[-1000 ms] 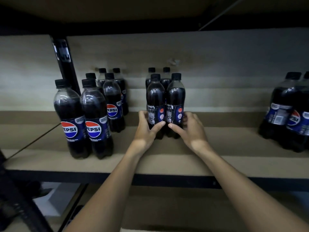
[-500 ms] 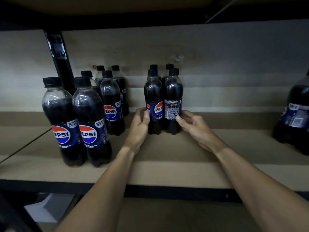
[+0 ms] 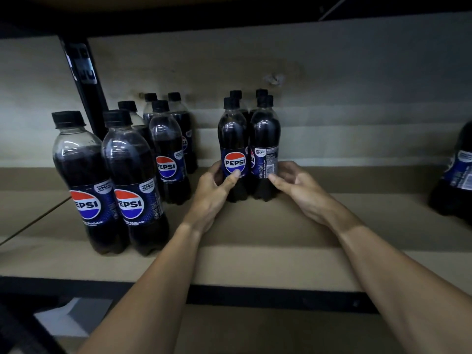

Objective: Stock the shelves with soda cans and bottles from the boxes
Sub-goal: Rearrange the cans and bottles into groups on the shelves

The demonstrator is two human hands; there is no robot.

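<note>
Bottles at back, mostly behind front pair.

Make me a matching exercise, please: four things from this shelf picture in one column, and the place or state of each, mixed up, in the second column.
Column A
1. left hand
2. right hand
3. black post
4. far-right bottle

Column B
a. cut off by the picture's edge
b. thumb lies on a Pepsi logo
c. stands behind the left bottle group
d. touches a label showing small print

Pairs: 1-b, 2-d, 3-c, 4-a
</note>
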